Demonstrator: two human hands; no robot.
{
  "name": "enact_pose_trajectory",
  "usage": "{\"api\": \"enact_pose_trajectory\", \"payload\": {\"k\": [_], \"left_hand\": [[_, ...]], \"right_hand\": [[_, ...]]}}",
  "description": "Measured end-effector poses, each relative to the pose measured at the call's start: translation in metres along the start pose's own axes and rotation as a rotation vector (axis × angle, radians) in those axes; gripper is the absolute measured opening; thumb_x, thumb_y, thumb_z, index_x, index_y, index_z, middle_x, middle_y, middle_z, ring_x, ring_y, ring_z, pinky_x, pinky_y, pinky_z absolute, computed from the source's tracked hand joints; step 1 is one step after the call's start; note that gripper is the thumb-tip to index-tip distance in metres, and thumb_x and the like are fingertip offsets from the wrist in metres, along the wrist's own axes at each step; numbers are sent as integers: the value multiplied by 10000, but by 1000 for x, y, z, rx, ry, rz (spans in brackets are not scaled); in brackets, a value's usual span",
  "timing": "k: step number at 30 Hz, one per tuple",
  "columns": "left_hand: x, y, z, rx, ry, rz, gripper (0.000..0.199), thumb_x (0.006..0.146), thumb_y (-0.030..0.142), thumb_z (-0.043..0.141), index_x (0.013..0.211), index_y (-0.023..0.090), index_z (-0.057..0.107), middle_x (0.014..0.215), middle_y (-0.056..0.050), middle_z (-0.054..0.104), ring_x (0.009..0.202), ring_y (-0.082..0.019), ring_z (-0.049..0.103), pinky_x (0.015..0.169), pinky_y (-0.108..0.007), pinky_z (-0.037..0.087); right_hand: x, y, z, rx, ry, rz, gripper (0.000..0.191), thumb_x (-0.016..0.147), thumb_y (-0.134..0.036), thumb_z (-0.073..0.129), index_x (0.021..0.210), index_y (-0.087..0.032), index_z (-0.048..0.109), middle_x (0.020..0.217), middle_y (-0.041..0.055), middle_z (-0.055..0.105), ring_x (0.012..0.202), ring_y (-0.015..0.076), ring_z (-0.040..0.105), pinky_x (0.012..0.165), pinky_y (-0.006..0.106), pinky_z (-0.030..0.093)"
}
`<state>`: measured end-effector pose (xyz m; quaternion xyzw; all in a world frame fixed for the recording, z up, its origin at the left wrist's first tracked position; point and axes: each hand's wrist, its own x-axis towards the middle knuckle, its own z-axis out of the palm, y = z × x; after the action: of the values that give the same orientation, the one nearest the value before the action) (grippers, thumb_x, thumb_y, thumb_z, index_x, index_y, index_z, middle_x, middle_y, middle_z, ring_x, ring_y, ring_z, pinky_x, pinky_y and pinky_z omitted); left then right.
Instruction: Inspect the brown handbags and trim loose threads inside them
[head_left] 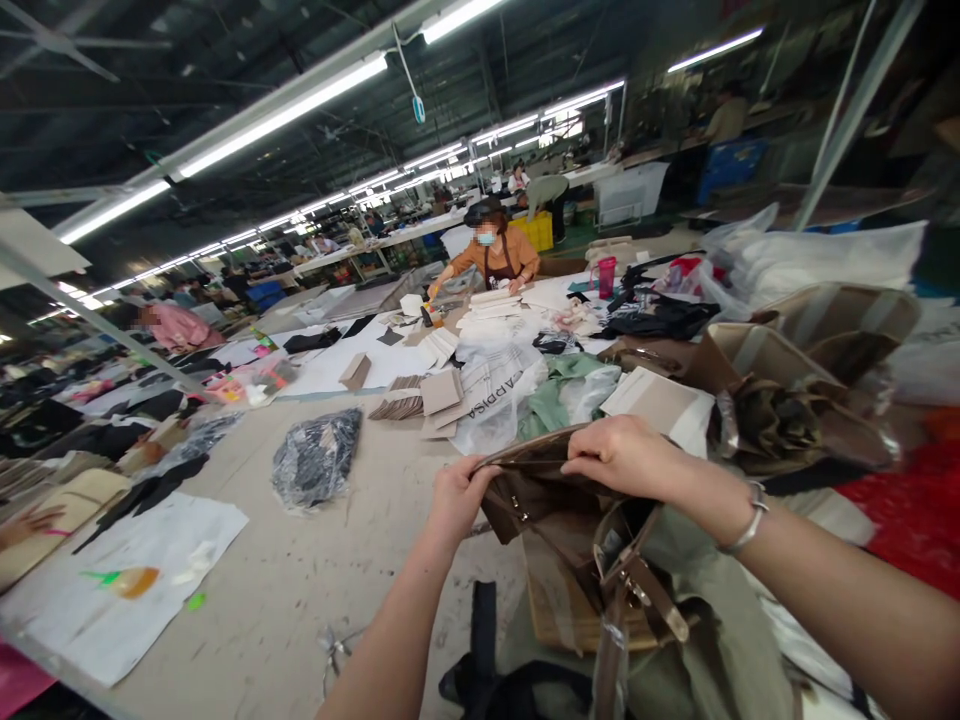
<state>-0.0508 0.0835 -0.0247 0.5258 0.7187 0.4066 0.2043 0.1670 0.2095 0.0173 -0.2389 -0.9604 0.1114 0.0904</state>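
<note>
A brown handbag stands in front of me with its mouth open towards me. My left hand pinches the left end of its upper rim, thumb on top. Further right along the same rim, my right hand is closed on the edge, with a bracelet on the wrist. Zip pulls and metal fittings show inside and on the near strap, which hangs down the front. Black straps lie below the bag, and olive fabric spreads beneath it on the right.
Scissors and a plastic-wrapped dark bundle lie on the table. A glue bottle rests on white paper at left. Stacked card pieces sit ahead; more brown bags are piled right. A masked co-worker works opposite.
</note>
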Motion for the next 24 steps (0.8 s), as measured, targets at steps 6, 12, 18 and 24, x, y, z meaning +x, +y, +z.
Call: {"api": "enact_pose_trajectory", "payload": {"k": [6, 12, 18, 24], "left_hand": [[1, 3, 0, -156, -39, -39, 270, 737, 347, 557, 865, 158, 701, 753, -11, 685, 720, -155, 594, 662, -233, 463], [1, 7, -1, -250, -76, -106, 281, 733, 356, 567, 841, 133, 698, 743, -22, 676, 677, -148, 584, 619, -227, 458], [1, 10, 4, -185, -15, -77, 260, 733, 364, 557, 765, 140, 686, 661, 5, 636, 636, -127, 553, 600, -211, 432], [0, 8, 6, -180, -25, -56, 260, 753, 381, 541, 739, 147, 655, 635, 13, 602, 626, -120, 538, 584, -208, 423]], "right_hand": [[5, -7, 1, -183, 21, 228, 288, 830, -444, 464, 741, -236, 641, 701, 10, 673, 639, 153, 586, 534, 242, 298], [14, -12, 1, -242, 17, 292, 289, 833, -449, 450, 762, -236, 632, 705, 31, 672, 644, 177, 597, 518, 255, 296], [11, -8, 3, -225, 27, 286, 269, 837, -440, 456, 776, -243, 629, 714, 19, 676, 636, 166, 593, 522, 252, 305], [12, -8, 2, -220, 60, 294, 262, 827, -440, 472, 773, -240, 632, 710, 16, 680, 641, 166, 598, 515, 250, 294]]}}
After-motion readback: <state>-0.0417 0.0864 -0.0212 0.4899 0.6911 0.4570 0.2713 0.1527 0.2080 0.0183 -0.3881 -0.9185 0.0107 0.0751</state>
